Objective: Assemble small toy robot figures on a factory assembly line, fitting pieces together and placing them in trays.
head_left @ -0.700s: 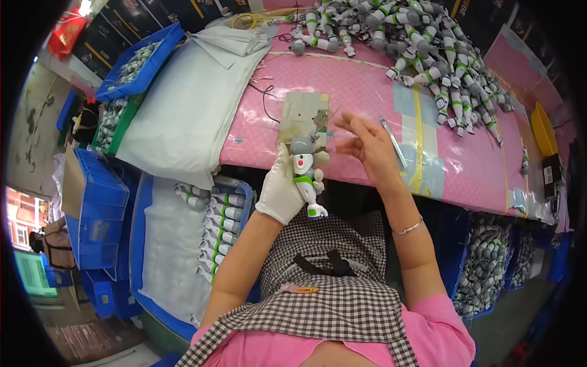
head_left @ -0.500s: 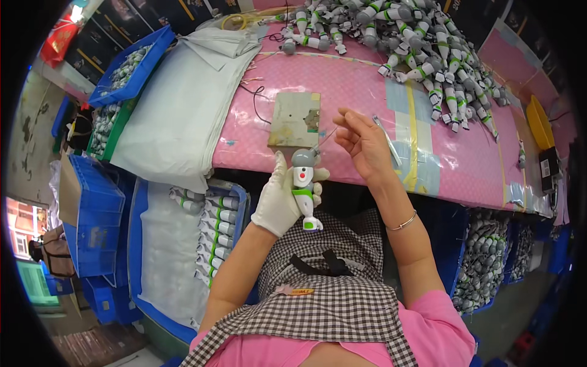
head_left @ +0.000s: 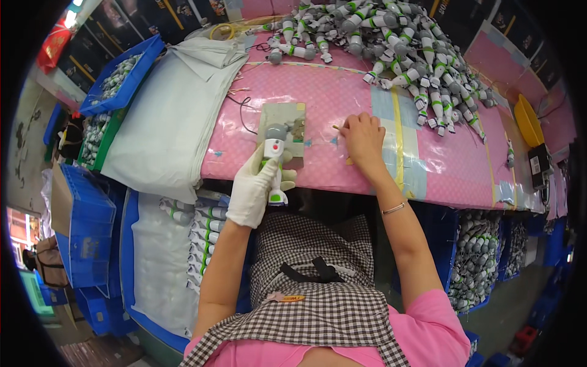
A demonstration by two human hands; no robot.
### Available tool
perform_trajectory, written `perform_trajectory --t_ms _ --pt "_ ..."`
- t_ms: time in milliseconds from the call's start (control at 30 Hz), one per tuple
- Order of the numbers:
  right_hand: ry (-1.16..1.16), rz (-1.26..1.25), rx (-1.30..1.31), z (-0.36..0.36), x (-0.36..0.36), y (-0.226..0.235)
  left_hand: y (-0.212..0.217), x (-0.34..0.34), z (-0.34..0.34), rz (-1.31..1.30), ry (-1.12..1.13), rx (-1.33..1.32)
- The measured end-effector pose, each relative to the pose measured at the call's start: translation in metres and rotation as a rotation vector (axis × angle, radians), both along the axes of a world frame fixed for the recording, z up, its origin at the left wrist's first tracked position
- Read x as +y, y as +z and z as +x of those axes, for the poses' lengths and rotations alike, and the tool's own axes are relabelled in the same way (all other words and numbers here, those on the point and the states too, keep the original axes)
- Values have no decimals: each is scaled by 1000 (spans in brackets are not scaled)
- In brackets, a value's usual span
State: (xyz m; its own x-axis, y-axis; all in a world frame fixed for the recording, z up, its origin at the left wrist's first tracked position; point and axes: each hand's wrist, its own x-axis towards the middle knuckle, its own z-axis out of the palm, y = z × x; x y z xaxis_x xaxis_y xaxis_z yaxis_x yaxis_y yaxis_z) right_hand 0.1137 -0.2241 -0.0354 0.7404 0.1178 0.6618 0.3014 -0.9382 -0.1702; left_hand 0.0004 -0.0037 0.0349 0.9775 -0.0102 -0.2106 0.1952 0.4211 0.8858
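My left hand (head_left: 249, 191), in a white glove, closes around a toy arm-like part (head_left: 275, 147) with a grey rounded end, a white body, a red button and green trim. It tilts slightly, grey end up, over the near part of a beige-grey box (head_left: 295, 111). That box has a dark, rough patch on its right side. My right hand (head_left: 365, 142) is bare, with a bracelet at the wrist. It rests on the pink table, fingers curled down; a small tan tip pokes out beside them, and what they hold is mostly hidden.
Many similar parts lie in a heap (head_left: 416, 55) at the far right of the pink table (head_left: 330, 92). White sheets (head_left: 165, 110) cover its left side. A blue-edged tray (head_left: 159, 263) with a row of parts sits lower left; a filled bin (head_left: 477, 257) stands lower right.
My left hand has brought the part up and left, over the box. My right hand has lowered to the table, its fingers covering where a thin silver tool lay. The view has shifted slightly.
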Motion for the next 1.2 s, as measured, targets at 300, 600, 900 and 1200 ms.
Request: perform_trajectory --t_ms 300,600,900,1200 --pt "883 666 212 -49 64 40 -11 18 2 368 -79 -11" --pt "910 356 82 -46 82 37 -18 17 7 572 -42 -54" --pt "841 365 63 -47 83 36 -16 20 8 558 -62 -14" --pt "836 361 36 -48 85 40 -14 18 7 579 -60 3"
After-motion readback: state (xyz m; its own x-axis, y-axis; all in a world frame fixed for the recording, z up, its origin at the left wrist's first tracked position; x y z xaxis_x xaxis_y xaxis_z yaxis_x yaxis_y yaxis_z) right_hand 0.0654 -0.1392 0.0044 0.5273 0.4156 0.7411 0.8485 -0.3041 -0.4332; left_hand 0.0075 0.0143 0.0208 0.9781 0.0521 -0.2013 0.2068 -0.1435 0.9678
